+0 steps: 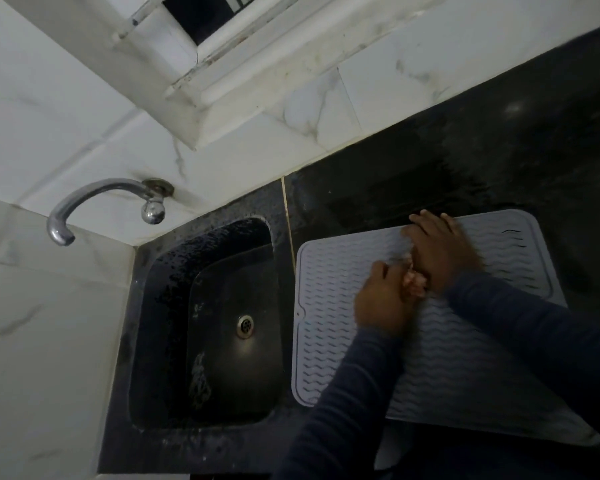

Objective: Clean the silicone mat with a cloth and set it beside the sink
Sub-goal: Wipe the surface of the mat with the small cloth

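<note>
A pale grey silicone mat [329, 306] with wavy ridges lies flat on the black counter, just right of the sink [229, 327]. Both of my hands are over the mat's upper middle. My left hand [383, 299] is curled around a small pinkish cloth [414, 284]. My right hand [437, 251] lies across the mat with its fingers toward the far edge; its heel touches the cloth. Only a bit of the cloth shows between the hands. Whether the right hand also grips it is hidden.
A chrome tap [84, 202] juts from the tiled wall above the sink's left side. The black counter [499, 161] runs on behind and to the right of the mat. A white window ledge [222, 91] overhangs the back wall.
</note>
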The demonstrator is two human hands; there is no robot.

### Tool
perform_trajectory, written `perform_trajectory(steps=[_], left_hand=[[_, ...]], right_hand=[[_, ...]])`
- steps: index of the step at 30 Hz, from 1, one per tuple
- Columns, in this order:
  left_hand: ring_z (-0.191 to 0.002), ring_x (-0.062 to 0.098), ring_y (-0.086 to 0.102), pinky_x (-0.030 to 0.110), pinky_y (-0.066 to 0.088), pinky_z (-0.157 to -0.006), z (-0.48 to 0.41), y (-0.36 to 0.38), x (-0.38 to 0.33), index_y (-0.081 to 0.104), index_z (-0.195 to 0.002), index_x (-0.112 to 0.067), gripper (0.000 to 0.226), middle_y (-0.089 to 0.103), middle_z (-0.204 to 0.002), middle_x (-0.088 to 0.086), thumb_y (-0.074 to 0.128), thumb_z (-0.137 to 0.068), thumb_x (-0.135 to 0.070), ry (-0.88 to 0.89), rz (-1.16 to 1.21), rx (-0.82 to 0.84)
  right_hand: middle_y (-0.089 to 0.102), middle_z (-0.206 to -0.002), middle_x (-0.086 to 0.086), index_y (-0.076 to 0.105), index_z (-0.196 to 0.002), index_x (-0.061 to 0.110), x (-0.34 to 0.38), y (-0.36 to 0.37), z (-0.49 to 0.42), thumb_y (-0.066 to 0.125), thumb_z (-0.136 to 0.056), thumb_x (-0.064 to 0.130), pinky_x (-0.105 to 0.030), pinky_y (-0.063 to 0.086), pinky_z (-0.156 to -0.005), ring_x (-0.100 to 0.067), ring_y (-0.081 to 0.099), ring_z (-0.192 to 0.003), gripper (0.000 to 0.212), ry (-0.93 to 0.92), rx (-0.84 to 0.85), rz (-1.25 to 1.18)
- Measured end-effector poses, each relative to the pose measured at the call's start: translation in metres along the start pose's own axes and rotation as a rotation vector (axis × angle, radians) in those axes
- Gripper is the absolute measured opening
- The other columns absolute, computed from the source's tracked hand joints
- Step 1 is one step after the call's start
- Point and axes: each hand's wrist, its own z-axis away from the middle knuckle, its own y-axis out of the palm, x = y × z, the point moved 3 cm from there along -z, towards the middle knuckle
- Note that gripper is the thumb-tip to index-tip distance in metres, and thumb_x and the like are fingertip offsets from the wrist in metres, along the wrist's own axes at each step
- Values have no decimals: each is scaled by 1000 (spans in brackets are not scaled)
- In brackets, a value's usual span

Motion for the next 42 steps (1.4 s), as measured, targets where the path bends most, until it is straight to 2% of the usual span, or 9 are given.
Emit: perform_trajectory(steps=[3, 10, 14, 18, 21, 28, 32, 36, 42], left_hand=[[-89, 18, 55, 37, 50, -78, -1, -15, 48, 50, -122, -23, 36, 44, -122, 1, 51, -92, -44, -137, -14, -55], [-98, 36, 59, 40, 46, -81, 4, -69, 157, 52, -113, -19, 34, 48, -117, 8, 48, -91, -45, -592, 9, -247], [-89, 17, 58, 36, 50, -78, -1, -36, 73, 55, -108, -24, 32, 52, -108, 0, 51, -90, -50, -295, 171, -253], [-88, 18, 54, 36, 50, -74, 1, 5, 4, 53, -117, -22, 36, 47, -115, 0, 50, -91, -47, 14, -47, -54], [-90, 17, 55, 37, 51, -76, -3, -10, 46, 53, -115, -22, 33, 48, -116, 0, 53, -90, -44, -52, -20, -73], [-99, 32, 58, 36, 43, -76, -8, -65, 150, 51, -111, -18, 29, 49, -117, 8, 50, -93, -40, -526, -35, -188], [-90, 21, 58, 31, 43, -74, -13, -47, 88, 56, -108, -17, 27, 54, -109, 4, 56, -90, -38, -260, 116, -233], [-89, 16, 56, 34, 49, -76, -9, -1, 6, 53, -119, -20, 34, 51, -116, 1, 54, -91, -39, 38, 46, -38], [-95, 28, 59, 38, 45, -77, -3, -36, 112, 52, -111, -19, 33, 50, -115, 5, 45, -94, -46, -330, 0, -155]], right_hand=[[40, -149, -10, 52, -132, 14, 0, 0, 0, 43, -88, 21, -43, 9, -119, -26, 25, -144, 45, 11, -45, -17], [47, -142, -13, 58, -126, 12, 2, 4, -2, 37, -79, 23, -47, 14, -117, -30, 34, -139, 53, 13, -86, -32], [44, -145, -11, 55, -130, 14, 2, 5, -1, 48, -84, 19, -46, 10, -118, -28, 29, -142, 47, 25, -80, -7], [35, -151, -9, 44, -139, 15, 1, 3, -4, 48, -83, 33, -43, 5, -119, -25, 21, -145, 59, 19, -5, 12], [33, -152, -8, 38, -144, 16, 1, 2, -3, 52, -86, 22, -43, 4, -120, -24, 19, -146, 60, 18, -34, -1], [39, -149, -10, 43, -141, 14, 1, 4, -3, 51, -85, 12, -45, 6, -119, -26, 24, -144, 57, 15, -83, -21], [38, -150, -8, 42, -141, 16, 2, 5, -3, 49, -85, 14, -44, 6, -119, -25, 23, -144, 56, 28, -89, -23], [35, -151, -8, 40, -142, 16, 1, 3, -3, 48, -88, 27, -43, 6, -119, -24, 21, -145, 55, 19, -64, -23], [35, -151, -7, 40, -142, 16, 2, 1, -1, 48, -85, 10, -42, 5, -121, -22, 21, -145, 57, 31, -85, -51]])
